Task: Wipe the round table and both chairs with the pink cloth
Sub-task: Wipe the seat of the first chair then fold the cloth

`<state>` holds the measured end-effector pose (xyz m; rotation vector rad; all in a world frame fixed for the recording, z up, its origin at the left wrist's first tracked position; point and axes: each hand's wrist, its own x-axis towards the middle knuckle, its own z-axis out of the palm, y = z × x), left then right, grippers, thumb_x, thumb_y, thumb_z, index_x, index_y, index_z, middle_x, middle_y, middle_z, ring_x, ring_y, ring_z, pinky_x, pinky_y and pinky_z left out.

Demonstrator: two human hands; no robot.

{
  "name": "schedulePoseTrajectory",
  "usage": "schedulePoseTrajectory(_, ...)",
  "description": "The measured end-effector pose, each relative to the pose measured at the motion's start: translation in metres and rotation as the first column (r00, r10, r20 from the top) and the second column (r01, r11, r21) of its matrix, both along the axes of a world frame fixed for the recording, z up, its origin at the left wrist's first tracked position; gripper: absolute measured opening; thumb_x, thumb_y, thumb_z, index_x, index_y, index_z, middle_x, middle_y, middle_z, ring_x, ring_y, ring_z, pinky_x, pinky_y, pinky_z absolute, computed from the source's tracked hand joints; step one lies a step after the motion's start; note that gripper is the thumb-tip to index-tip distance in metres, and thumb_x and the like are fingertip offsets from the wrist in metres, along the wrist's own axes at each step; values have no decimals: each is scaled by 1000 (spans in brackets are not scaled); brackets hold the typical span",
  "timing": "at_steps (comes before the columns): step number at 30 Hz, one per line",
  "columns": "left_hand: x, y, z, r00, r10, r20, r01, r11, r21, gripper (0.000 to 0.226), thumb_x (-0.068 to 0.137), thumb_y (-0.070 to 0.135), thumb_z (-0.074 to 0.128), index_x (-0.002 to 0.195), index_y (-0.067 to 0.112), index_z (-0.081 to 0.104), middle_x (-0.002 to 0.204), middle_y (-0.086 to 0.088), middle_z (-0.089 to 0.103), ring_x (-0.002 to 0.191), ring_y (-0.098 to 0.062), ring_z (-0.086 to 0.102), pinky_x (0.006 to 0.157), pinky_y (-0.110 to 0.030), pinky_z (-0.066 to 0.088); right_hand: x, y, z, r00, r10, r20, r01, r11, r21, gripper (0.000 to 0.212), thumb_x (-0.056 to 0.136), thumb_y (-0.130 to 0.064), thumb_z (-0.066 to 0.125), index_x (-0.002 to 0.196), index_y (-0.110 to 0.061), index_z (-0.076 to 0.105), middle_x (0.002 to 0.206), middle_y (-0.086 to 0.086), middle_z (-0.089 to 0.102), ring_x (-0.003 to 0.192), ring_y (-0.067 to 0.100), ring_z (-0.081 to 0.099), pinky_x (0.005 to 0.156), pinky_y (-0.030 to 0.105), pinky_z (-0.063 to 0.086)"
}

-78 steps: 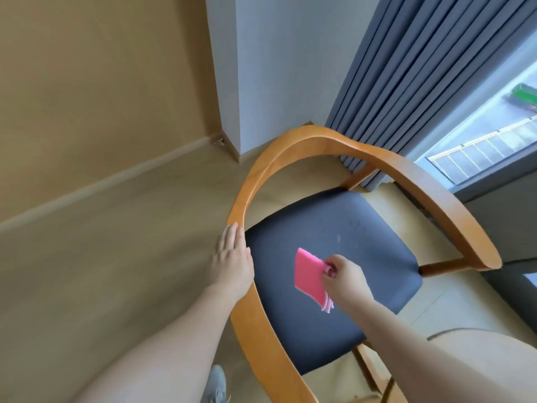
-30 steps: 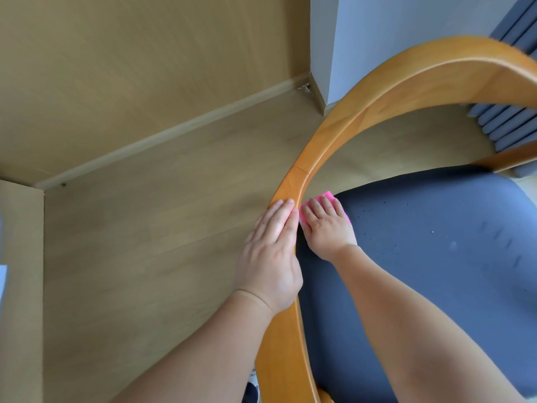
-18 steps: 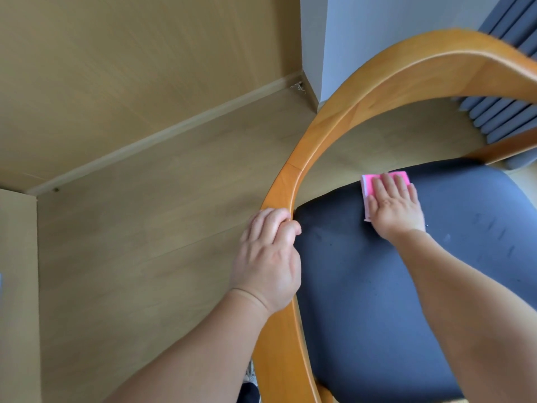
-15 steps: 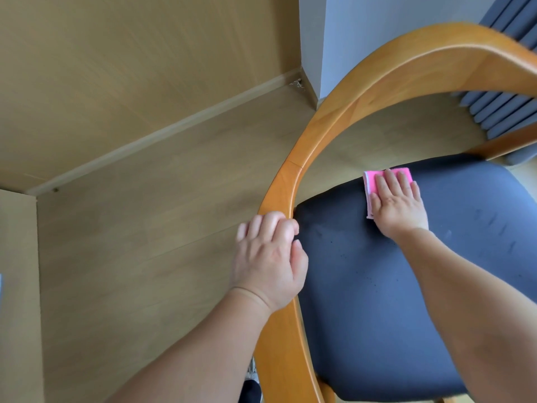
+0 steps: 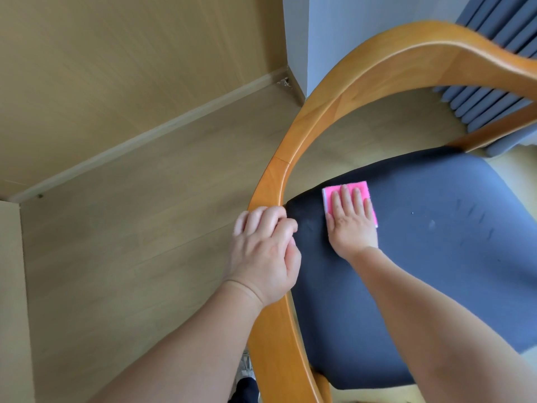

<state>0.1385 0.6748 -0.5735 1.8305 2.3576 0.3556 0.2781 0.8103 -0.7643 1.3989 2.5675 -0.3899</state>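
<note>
A wooden chair with a curved orange-brown backrest rail [image 5: 343, 97] and a dark grey seat cushion [image 5: 436, 257] fills the right of the view. My left hand [image 5: 266, 251] grips the rail, fingers curled over its top. My right hand [image 5: 353, 221] lies flat with straight fingers on the folded pink cloth [image 5: 348, 189], pressing it onto the seat's far left corner. Most of the cloth is hidden under that hand. The round table is out of view.
A light wood floor [image 5: 130, 242] spreads to the left, bounded by a beige wall with a skirting board [image 5: 162, 129]. A white wall corner [image 5: 319, 39] and grey curtain folds [image 5: 488, 103] stand behind the chair. A cabinet side [image 5: 11, 286] is at the far left.
My right hand slid the pink cloth from beside the rail out along the seat's far edge, then back a little toward me. My left hand's fingers curled tighter over the rail.
</note>
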Motion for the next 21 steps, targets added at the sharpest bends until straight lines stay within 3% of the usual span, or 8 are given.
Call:
schedulePoseTrajectory(3,-2,2,1,995,-101,9,102,993,-52,33,79,21,38,93,14,67,120,-5,61,124,-25,47,112,-44,27,-12,-30,2,994,107,-3,-107,994,-12,61,99,-42,4,152,-13,1,161,9,2,147,33,-4,118,47,-8)
schedulePoseTrajectory(6,-2,3,3,988,-156,9,156,983,-99,37,80,22,33,90,15,68,125,-4,61,133,-24,42,115,-47,24,-18,-64,3,971,240,-1,-240,970,-33,61,100,-44,7,150,-15,-9,160,10,-6,145,33,-15,117,50,-12)
schedulePoseTrajectory(9,-3,3,3,972,-236,-6,233,964,-127,33,80,20,32,75,15,64,111,-2,66,129,-23,45,117,-45,17,-17,-92,3,930,367,20,-366,929,-59,64,99,-46,10,152,-17,-10,159,9,-15,143,34,-23,116,53,-8)
schedulePoseTrajectory(12,-3,4,5,960,-277,-26,270,951,-149,33,80,20,31,68,15,61,89,2,67,121,-23,50,118,-44,16,-14,-96,3,920,392,15,-390,918,-69,63,100,-46,9,152,-17,-10,159,7,-15,144,32,-22,117,51,-6)
schedulePoseTrajectory(17,-3,3,3,954,-292,-63,278,946,-169,40,79,20,28,68,15,67,79,5,66,117,-21,50,118,-42,13,-5,-90,6,913,408,12,-407,912,-52,61,101,-46,10,152,-20,-10,158,2,-15,141,26,-26,114,44,-21)
schedulePoseTrajectory(21,-3,4,2,953,-297,-61,286,947,-146,40,80,22,30,66,17,67,76,6,66,112,-21,54,116,-47,20,13,-78,3,917,398,-10,-398,916,-43,58,99,-49,0,150,-22,-9,157,-1,-12,143,23,-22,114,40,-19)
